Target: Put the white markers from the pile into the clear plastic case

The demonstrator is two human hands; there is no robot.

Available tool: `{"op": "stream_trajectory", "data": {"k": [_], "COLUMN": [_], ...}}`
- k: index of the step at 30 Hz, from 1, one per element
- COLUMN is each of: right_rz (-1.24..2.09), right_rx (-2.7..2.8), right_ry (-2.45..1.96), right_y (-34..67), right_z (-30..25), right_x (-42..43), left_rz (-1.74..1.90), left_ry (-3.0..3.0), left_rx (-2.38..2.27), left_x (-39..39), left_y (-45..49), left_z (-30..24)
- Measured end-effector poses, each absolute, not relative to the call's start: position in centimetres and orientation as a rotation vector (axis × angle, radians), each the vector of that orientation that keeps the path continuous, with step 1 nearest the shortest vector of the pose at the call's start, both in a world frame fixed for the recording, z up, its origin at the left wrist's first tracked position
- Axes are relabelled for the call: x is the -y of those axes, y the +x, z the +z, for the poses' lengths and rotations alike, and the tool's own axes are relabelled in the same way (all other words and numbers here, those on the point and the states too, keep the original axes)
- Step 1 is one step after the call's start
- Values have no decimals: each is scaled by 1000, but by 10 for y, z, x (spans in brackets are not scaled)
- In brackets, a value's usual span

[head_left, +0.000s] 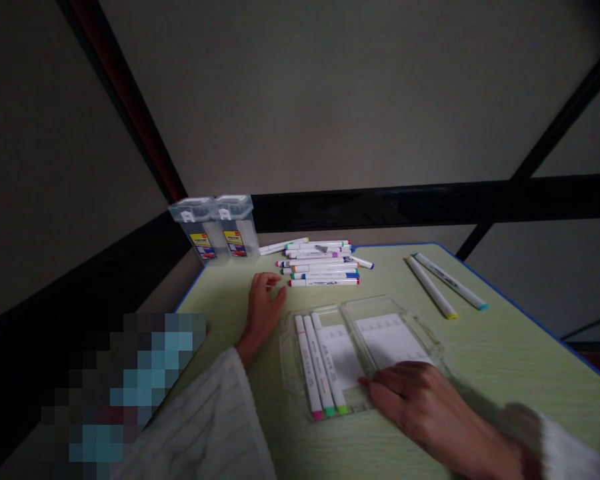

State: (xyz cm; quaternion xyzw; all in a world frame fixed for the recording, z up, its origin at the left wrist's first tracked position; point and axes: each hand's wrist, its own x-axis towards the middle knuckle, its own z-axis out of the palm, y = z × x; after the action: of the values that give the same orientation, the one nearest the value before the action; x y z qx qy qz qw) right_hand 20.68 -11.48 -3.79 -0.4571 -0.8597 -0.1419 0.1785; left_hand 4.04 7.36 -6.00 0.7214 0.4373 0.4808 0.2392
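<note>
An open clear plastic case (405, 330) lies flat on the pale green table (505, 373). Three white markers (320, 370) with pink and green tips lie side by side in its left half. My right hand (420, 400) rests on the case's near edge, fingers stretched out toward the markers, holding nothing. My left hand (263, 310) lies on the table left of the case, fingers loosely curled and apart, empty. A pile of several white markers (323, 263) sits beyond the case.
Two upright clear marker boxes (215, 230) with yellow labels stand at the far left corner. Two loose markers (447, 285) lie at the right. A black rail runs behind the table, whose edge is trimmed in blue.
</note>
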Motion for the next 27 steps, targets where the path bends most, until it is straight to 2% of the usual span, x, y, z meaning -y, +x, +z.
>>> {"op": "stream_trajectory", "data": {"k": [5, 17, 27], "right_rz": [-453, -336, -259], "right_rx": [2420, 2444, 2478], "right_ry": [-1292, -1324, -1341], "right_y": [209, 205, 203], "right_z": [-34, -41, -41], "right_x": [117, 118, 120], "left_rz": [1194, 922, 932], "left_ry": [2108, 2280, 2327], "left_rx": [-1101, -882, -901], "left_x": [-80, -78, -81], "left_y": [44, 46, 46], "left_z": [-64, -71, -76]}}
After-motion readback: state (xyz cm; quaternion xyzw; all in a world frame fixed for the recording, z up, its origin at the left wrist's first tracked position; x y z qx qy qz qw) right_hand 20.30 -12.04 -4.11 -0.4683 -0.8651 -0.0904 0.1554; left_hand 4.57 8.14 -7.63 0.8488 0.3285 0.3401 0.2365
